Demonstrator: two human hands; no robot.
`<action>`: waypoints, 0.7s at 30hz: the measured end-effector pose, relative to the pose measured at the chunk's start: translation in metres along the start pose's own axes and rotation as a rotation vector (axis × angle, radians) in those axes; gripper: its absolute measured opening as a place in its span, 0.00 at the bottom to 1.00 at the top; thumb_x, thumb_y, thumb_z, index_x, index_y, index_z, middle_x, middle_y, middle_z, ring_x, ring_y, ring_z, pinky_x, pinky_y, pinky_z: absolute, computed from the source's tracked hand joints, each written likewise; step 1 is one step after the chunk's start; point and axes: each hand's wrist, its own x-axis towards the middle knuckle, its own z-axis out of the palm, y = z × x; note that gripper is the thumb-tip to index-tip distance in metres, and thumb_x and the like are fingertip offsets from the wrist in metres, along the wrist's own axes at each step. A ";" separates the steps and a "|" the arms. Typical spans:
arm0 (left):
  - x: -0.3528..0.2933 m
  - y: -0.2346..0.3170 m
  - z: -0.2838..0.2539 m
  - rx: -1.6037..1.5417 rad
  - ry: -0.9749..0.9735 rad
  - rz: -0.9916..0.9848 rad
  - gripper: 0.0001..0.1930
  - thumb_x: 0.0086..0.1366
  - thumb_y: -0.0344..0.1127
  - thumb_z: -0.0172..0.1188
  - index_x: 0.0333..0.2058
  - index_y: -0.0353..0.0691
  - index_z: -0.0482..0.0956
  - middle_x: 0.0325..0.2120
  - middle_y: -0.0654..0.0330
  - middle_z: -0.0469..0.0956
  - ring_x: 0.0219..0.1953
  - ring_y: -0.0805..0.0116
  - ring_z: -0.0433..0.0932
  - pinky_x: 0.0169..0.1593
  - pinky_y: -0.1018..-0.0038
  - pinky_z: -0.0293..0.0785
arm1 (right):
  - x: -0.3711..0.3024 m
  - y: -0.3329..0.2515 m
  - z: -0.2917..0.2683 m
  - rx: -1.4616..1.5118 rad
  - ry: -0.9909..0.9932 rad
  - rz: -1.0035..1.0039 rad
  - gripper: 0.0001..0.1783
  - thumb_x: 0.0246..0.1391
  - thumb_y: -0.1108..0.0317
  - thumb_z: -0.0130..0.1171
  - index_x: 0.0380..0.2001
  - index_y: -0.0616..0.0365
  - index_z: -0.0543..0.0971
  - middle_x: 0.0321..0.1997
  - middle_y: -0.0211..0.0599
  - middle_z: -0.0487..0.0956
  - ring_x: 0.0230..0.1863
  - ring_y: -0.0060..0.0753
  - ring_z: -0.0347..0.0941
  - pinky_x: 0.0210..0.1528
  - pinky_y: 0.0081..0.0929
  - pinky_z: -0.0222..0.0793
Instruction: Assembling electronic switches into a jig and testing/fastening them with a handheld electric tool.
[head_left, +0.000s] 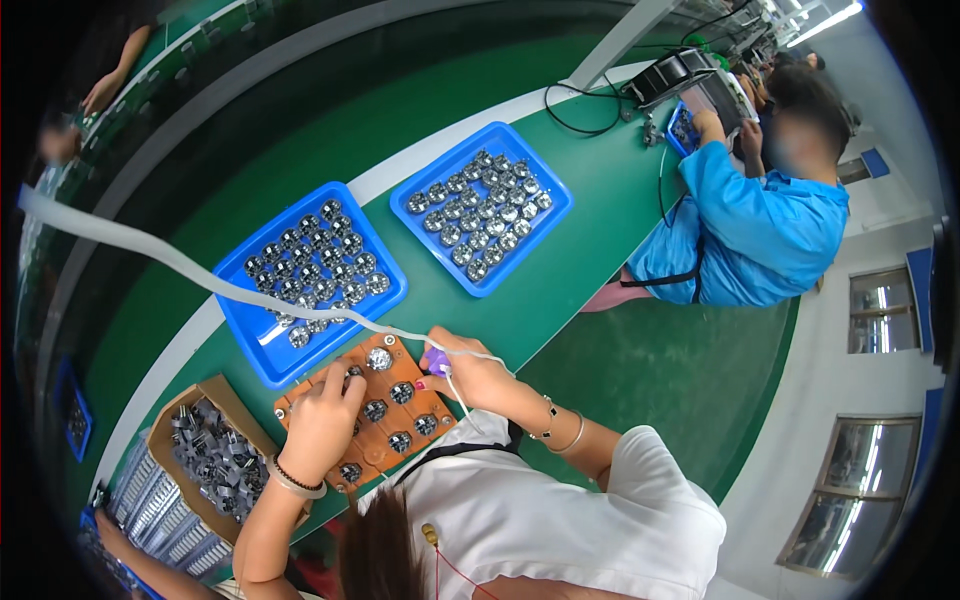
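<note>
An orange wooden fixture board (385,457) lies on the bench before me, with round silver-and-black metal parts (401,392) seated in its holes. My left hand (322,420) reaches over the board's left side, fingers bent and closed around a round metal part (352,372) near its far edge. In my right hand (468,372), beside the right end of the board, is a small purple object (437,360) with a white cord hanging from it. My fingers cover much of it, so its kind is unclear. A pale hose (285,303) runs across the bench toward this hand.
Two blue trays (268,368) (481,290) of round metal parts stand beyond the board. At left a cardboard box (165,462) holds small grey metal pieces, next to stacked clear plastic trays (160,505). A co-worker in blue (765,225) sits farther right by a black machine (672,78).
</note>
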 end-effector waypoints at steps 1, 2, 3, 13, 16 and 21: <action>0.001 -0.002 -0.002 0.002 0.006 0.000 0.07 0.51 0.22 0.55 0.31 0.34 0.72 0.40 0.58 0.73 0.27 0.57 0.78 0.26 0.68 0.76 | 0.001 0.000 -0.001 -0.004 0.001 -0.005 0.23 0.43 0.65 0.69 0.37 0.58 0.65 0.34 0.47 0.77 0.36 0.59 0.72 0.35 0.43 0.67; 0.003 -0.005 -0.004 -0.036 -0.026 0.002 0.09 0.50 0.21 0.54 0.32 0.35 0.73 0.40 0.57 0.73 0.27 0.58 0.78 0.27 0.70 0.76 | 0.001 0.000 -0.002 -0.007 -0.006 -0.008 0.24 0.43 0.65 0.69 0.37 0.59 0.65 0.34 0.47 0.77 0.37 0.59 0.72 0.35 0.44 0.67; 0.005 -0.006 -0.004 -0.074 -0.058 0.005 0.11 0.48 0.21 0.54 0.33 0.37 0.73 0.41 0.56 0.72 0.28 0.59 0.79 0.28 0.71 0.77 | 0.002 0.000 -0.004 -0.011 -0.012 -0.010 0.24 0.43 0.65 0.69 0.37 0.59 0.65 0.34 0.47 0.77 0.37 0.59 0.73 0.35 0.44 0.67; -0.007 -0.003 0.001 -0.066 0.009 -0.042 0.12 0.47 0.20 0.54 0.33 0.36 0.73 0.40 0.55 0.72 0.28 0.57 0.79 0.26 0.68 0.77 | 0.001 0.001 0.005 -0.008 0.002 -0.040 0.24 0.43 0.64 0.69 0.37 0.59 0.65 0.33 0.48 0.76 0.37 0.61 0.71 0.36 0.45 0.66; -0.012 -0.001 0.003 -0.074 0.008 -0.086 0.11 0.48 0.21 0.53 0.32 0.39 0.73 0.40 0.55 0.73 0.29 0.57 0.79 0.27 0.67 0.77 | -0.005 -0.001 0.013 -0.004 0.009 -0.007 0.23 0.42 0.65 0.70 0.36 0.58 0.67 0.34 0.49 0.76 0.38 0.60 0.72 0.37 0.43 0.67; -0.014 0.002 0.001 -0.112 0.013 -0.068 0.15 0.49 0.23 0.54 0.38 0.42 0.71 0.40 0.54 0.70 0.33 0.56 0.79 0.32 0.64 0.77 | -0.007 -0.003 0.005 -0.056 0.017 0.033 0.22 0.41 0.67 0.72 0.36 0.56 0.69 0.31 0.36 0.80 0.33 0.36 0.79 0.36 0.29 0.73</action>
